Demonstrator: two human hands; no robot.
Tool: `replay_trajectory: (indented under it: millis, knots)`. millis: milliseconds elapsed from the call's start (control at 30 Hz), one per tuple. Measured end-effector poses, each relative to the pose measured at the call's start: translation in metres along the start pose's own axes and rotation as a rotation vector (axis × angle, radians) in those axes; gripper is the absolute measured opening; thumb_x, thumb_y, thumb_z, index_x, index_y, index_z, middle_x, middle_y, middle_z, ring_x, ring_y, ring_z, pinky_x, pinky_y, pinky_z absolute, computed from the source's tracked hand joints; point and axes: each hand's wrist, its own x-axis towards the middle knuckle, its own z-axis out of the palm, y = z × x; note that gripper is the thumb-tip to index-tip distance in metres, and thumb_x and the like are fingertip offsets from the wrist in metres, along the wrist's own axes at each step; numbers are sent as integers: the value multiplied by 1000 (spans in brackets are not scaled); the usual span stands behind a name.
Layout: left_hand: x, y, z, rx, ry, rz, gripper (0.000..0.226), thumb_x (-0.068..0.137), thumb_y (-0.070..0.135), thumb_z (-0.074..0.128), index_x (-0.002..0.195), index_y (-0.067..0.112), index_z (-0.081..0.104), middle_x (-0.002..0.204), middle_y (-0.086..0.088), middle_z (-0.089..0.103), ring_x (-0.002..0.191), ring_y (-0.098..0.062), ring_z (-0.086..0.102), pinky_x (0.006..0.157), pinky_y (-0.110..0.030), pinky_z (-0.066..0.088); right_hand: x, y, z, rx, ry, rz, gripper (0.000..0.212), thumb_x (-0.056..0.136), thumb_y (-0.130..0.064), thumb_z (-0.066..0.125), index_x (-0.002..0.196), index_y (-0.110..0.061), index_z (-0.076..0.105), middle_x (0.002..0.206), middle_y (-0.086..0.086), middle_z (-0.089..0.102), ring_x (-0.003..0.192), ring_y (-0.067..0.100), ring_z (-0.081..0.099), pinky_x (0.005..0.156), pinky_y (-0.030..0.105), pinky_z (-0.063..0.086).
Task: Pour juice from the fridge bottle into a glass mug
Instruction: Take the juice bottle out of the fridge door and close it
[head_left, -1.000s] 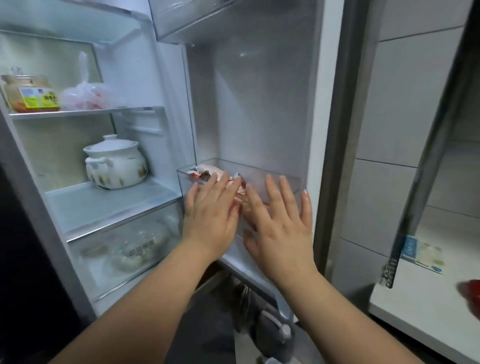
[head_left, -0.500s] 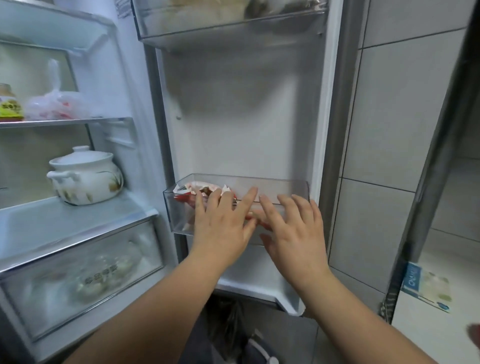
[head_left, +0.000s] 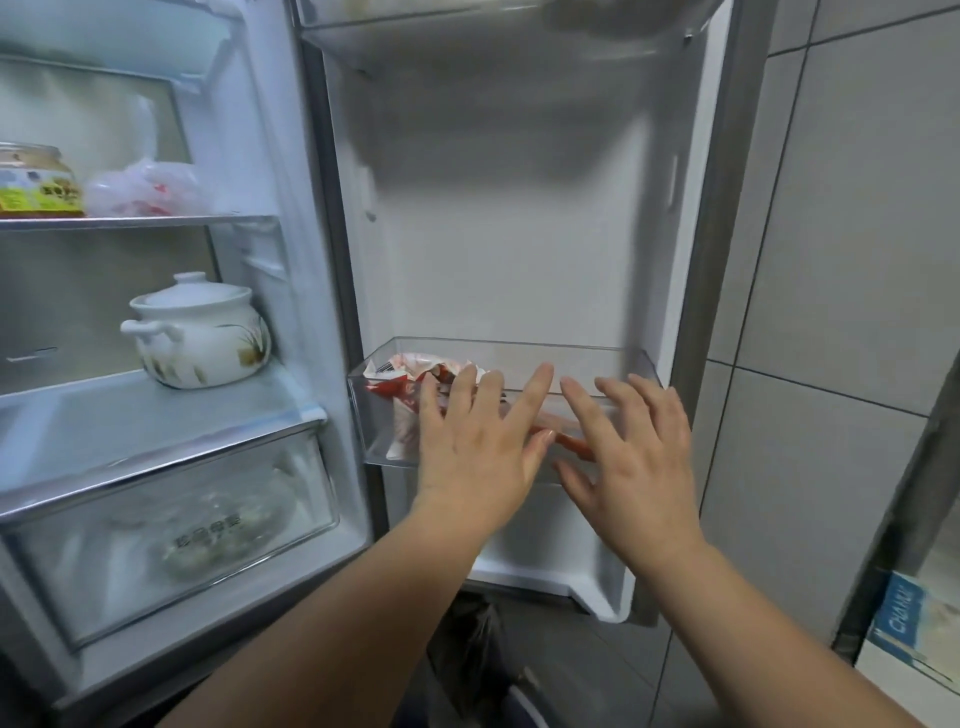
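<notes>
Both hands were held flat in the lower centre of the frame, in front of a clear door bin (head_left: 597, 364) on the inside of the open fridge door (head_left: 509, 234). The left hand (head_left: 478, 441) was spread with fingers apart and nothing gripped in it, its palm laid over the bin's front wall. The right hand (head_left: 634, 452) was likewise opened out, fingers extended, just beside the left, their fingertips nearly meeting; whether either palm was pressed against the plastic could not be told. Red-and-white packets (head_left: 410, 374) were seen in the left part of the bin, and an orange-red stick-like item (head_left: 569, 441) lay between the two hands.

At the left of the frame, a lidded white ceramic pot (head_left: 200, 332) stood on a fridge shelf (head_left: 130, 415), with a jar (head_left: 36, 182) and a plastic bag (head_left: 148, 189) on the shelf above, and a drawer (head_left: 171, 535) below.

No juice bottle or glass mug could be made out anywhere in view.
</notes>
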Motion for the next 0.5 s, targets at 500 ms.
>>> replay_trajectory:
  millis: [500]
  knots:
    - [-110, -218, -56, 430, -416, -181, 73, 84, 29, 58, 148, 13, 27, 155, -16, 24, 144, -31, 19, 114, -54, 6, -33, -250, 65, 572, -373, -115, 88, 64, -36, 80, 141, -22, 41, 151, 13, 33, 139, 32, 26, 108, 55, 22]
